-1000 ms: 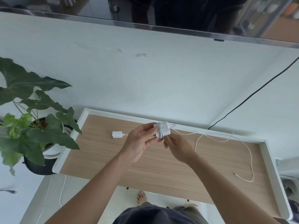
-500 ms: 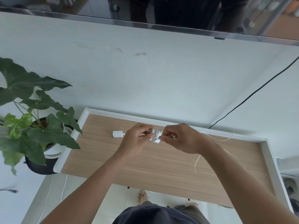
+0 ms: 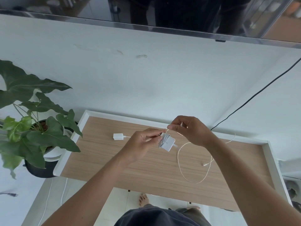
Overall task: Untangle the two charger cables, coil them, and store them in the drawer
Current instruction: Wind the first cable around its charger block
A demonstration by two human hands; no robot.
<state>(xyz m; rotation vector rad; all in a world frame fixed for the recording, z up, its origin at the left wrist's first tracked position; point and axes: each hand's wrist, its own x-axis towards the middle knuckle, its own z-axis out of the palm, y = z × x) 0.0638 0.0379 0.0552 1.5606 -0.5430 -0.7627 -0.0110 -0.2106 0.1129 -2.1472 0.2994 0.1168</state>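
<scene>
My left hand (image 3: 143, 142) pinches a white charger brick (image 3: 168, 142) above the wooden table top (image 3: 114, 160). Several turns of its thin white cable are wound around the brick. My right hand (image 3: 190, 129) sits just above and right of the brick, fingers closed on the cable where it leaves the windings. The loose cable (image 3: 180, 167) hangs in a wide loop over the table, its plug end (image 3: 204, 164) lying on the wood. A second white charger brick (image 3: 118, 136) lies on the table to the left, its cable running behind my left hand.
The table has a raised white rim (image 3: 84, 118). A potted green plant (image 3: 32, 132) stands off its left edge. A black cable (image 3: 254, 97) runs down the white wall at the right. A dark screen (image 3: 162, 12) spans the top. White cords (image 3: 48, 199) lie on the floor.
My right hand has risen from beside the brick to above it, carrying the cable around. The brick has turned so its flat face shows. The loose loop has shortened and drawn closer.
</scene>
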